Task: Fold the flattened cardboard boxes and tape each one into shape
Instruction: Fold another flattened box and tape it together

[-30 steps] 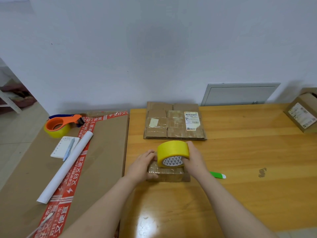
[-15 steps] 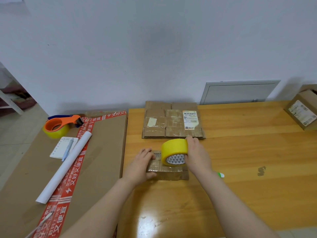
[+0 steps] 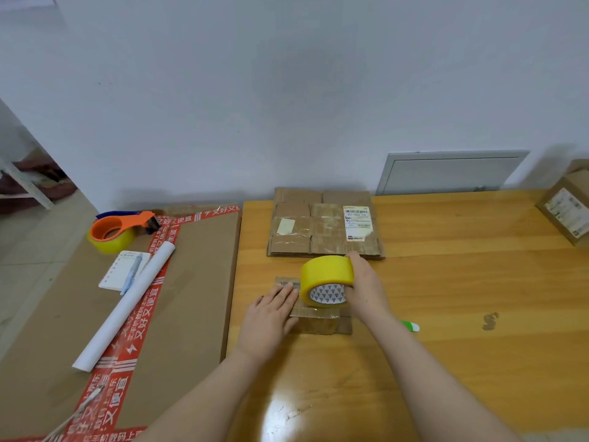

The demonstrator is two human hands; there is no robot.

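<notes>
**Step in hand: taping the seam of the small box**

The small box (image 3: 318, 322) sits on the wooden table (image 3: 446, 314), near the stack of flattened boxes (image 3: 325, 231). The left hand (image 3: 271, 314) lies flat with fingers straight, pressing on the box top. The right hand (image 3: 366, 291) curls round the yellow tape roll (image 3: 328, 275), which is held on the box. The next move is probably to draw the roll across the seam while holding the box steady, then cut the strip.

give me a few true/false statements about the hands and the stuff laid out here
1. The right hand grips the yellow tape roll. True.
2. The left hand holds scissors. False: it lies flat on the small brown cardboard box.
3. The white paper tube stands upright. False: it lies flat on the large brown cardboard sheet.
4. The stack of flattened cardboard boxes lies beyond the tape roll, toward the wall. True.
</notes>
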